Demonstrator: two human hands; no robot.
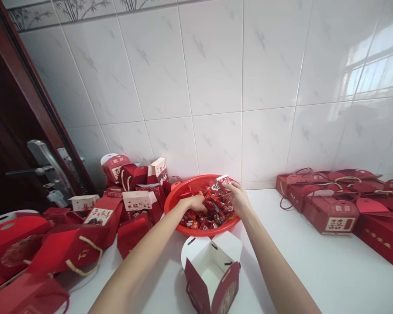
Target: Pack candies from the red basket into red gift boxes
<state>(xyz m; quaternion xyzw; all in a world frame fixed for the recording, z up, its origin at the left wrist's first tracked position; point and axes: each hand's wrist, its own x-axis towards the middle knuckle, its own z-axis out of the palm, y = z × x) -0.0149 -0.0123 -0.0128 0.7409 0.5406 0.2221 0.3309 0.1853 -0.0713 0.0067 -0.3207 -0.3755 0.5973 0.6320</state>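
Note:
A red plastic basket [174, 224] full of small wrapped candies [212, 211] stands near the wall. My left hand [197, 203] reaches down among the candies, its fingers curled; what they hold, if anything, is hidden. At the basket's right side, my right hand [238, 196] pinches a red-and-white wrapped candy [223, 179] between thumb and fingers. In front of the basket, between my forearms, stands a dark red gift box [212, 279] with its flaps spread. The box's white inside shows, and no candy is visible in it.
Many red gift boxes [75, 244] crowd the left side of the white table [262, 209], some with rope handles. More closed red boxes [330, 213] stand in rows at the right. A tiled wall [216, 144] rises behind; a dark door with a metal handle [47, 161] is at far left.

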